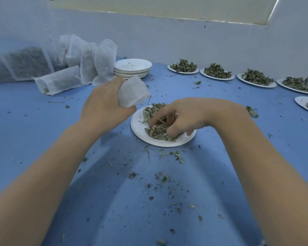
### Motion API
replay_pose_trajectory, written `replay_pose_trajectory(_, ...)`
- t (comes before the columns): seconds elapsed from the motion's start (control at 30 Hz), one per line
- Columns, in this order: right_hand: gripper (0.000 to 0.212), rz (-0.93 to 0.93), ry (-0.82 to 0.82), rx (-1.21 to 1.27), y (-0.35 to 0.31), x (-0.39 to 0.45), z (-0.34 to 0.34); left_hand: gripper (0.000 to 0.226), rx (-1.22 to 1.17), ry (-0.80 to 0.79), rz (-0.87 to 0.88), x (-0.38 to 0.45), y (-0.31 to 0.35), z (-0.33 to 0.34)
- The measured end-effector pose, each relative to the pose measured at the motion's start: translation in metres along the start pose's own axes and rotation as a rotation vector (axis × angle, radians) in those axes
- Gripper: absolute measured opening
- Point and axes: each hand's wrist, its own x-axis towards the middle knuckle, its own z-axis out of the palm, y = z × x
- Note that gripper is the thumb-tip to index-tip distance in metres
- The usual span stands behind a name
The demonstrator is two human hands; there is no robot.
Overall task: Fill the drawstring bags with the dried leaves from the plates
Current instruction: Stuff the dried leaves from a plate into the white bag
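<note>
Both of my bare forearms reach forward from the bottom corners over the blue tabletop [43, 121], which is scattered with leaf crumbs. My right hand [190, 116] hangs palm down over the white plate [137, 125] just ahead of me, its fingers curled into the pile of dried leaves [156, 130] and closing around a clump, wrist bent sharply downward. My left hand [103, 105] is raised just left of that plate, fingers wrapped around a white drawstring bag [132, 92] whose mouth points up and to the right, above the plate's far rim. Farther back on the left stand filled bags [96, 63] beside a stack of empty plates [132, 68]. On the right, 5 more plates of leaves [183, 66] sit in view.
</note>
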Motion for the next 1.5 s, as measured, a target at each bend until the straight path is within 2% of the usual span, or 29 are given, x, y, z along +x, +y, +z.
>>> replay_pose_trajectory(0.1, 0.052, 0.042, -0.053, -0.014, -0.001, 0.002, 0.005, 0.035, 0.004, -0.011, -0.012, 0.000, 0.000, 0.000)
replay_pose_trajectory(0.23, 0.049, 0.004, 0.021, -0.062, -0.004, 0.008, 0.011, 0.034, 0.011, -0.022, -0.015, 0.001, -0.001, 0.000)
replay_pose_trajectory(0.37, 0.060, -0.046, 0.067, -0.111, -0.003, 0.015, 0.017, 0.033, 0.035, -0.034, -0.014, 0.001, -0.003, 0.002)
replay_pose_trajectory(0.57, 0.038, -0.081, 0.150, -0.056, -0.003, 0.017, 0.021, 0.033, 0.047, -0.036, 0.001, 0.002, -0.005, 0.001)
replay_pose_trajectory(0.8, 0.027, -0.090, 0.253, -0.067, -0.004, 0.022, 0.026, 0.032, 0.076, -0.041, 0.000, 0.001, -0.009, 0.003)
replay_pose_trajectory(0.9, 0.023, -0.103, 0.275, 0.029, 0.001, 0.018, 0.022, 0.034, 0.097, -0.062, -0.019, 0.002, -0.011, 0.002)
replay_pose_trajectory(1.13, 0.017, -0.077, 0.499, 0.143, 0.016, -0.002, -0.005, 0.042, 0.206, -0.103, 0.030, -0.002, -0.008, 0.002)
replay_pose_trajectory(1.33, 0.023, -0.098, 0.499, -0.066, -0.004, 0.000, -0.006, 0.049, 0.314, -0.100, 0.192, -0.006, 0.000, 0.004)
replay_pose_trajectory(1.43, 0.022, -0.176, 0.530, 0.000, -0.009, 0.001, -0.003, 0.051, 0.263, -0.105, 0.187, -0.007, 0.005, 0.006)
replay_pose_trajectory(1.5, 0.023, -0.229, 0.603, 0.134, -0.008, 0.003, 0.000, 0.050, 0.183, -0.112, 0.167, -0.008, 0.007, 0.007)
